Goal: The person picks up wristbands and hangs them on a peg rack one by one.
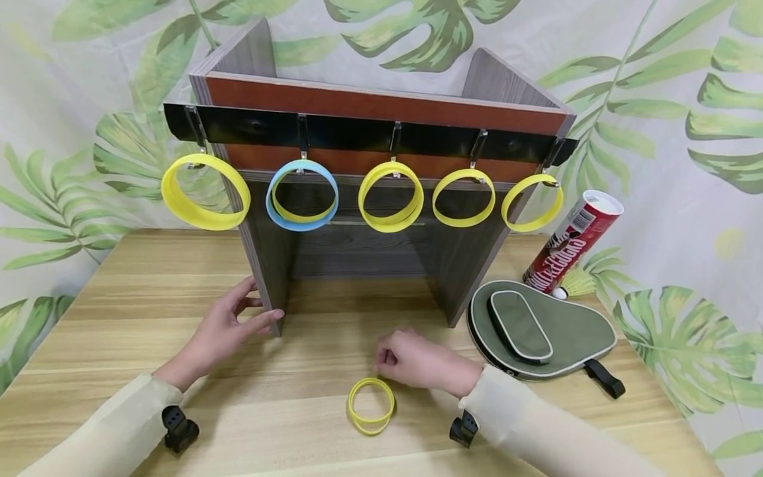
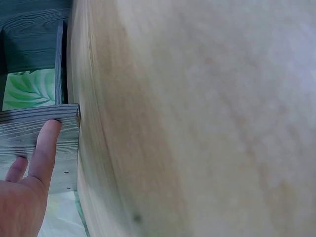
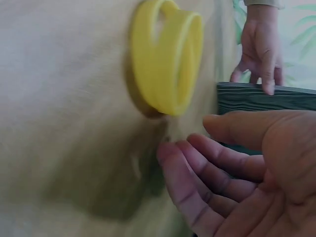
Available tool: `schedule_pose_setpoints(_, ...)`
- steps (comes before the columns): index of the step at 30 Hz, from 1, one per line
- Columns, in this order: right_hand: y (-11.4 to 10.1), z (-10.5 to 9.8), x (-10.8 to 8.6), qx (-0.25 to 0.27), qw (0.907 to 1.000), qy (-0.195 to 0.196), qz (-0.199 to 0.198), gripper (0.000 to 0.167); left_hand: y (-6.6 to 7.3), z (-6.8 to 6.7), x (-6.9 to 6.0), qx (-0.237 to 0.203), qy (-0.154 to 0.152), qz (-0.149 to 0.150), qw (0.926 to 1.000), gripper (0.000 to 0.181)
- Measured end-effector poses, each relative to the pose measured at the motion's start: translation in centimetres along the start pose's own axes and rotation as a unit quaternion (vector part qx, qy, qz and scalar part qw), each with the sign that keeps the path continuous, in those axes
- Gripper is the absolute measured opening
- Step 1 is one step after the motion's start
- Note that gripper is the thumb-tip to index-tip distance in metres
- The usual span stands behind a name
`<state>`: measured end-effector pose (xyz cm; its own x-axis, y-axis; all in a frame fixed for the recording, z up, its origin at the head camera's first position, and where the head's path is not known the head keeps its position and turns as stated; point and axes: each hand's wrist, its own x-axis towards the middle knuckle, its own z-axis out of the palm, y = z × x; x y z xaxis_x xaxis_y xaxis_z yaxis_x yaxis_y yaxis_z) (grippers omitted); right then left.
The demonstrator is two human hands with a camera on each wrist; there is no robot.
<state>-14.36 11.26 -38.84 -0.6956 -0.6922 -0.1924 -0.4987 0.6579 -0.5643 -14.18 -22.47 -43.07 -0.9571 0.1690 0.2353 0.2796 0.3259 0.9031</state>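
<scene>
My left hand touches the left side panel of a grey wooden stand, its thumb at the front edge and its other fingers toward the outer face. Over the table, my right hand is loosely curled with nothing visible in it. Two overlapping yellow silicone wristbands lie just in front of its fingertips, apart from them. More yellow wristbands and a blue wristband with a yellow one behind it hang from hooks on the stand's black rail.
Right of the stand lies a green paddle case with a black strap. Behind it a red tube leans at a tilt, and a yellow shuttlecock lies beside the tube. A leaf-patterned cloth hangs behind the wooden table.
</scene>
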Motion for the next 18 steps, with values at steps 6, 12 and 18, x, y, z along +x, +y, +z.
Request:
schedule_pose_setpoints(6,0.7,0.9,-0.2,0.038,0.9986,-0.031,0.021,0.014,0.0,0.0,-0.1,-0.001,0.003,-0.005,1.0000,0.069)
schedule_pose_setpoints(12,1.1,1.2,-0.3,0.041,0.9988,-0.027,0.000,0.013,0.1,-0.1,-0.1,-0.001,0.000,-0.010,1.0000,0.071)
schedule_pose_setpoints(18,1.3,1.4,-0.3,0.046,0.9986,-0.025,-0.010,0.012,0.0,-0.1,-0.1,-0.002,-0.003,-0.011,0.9999,0.072)
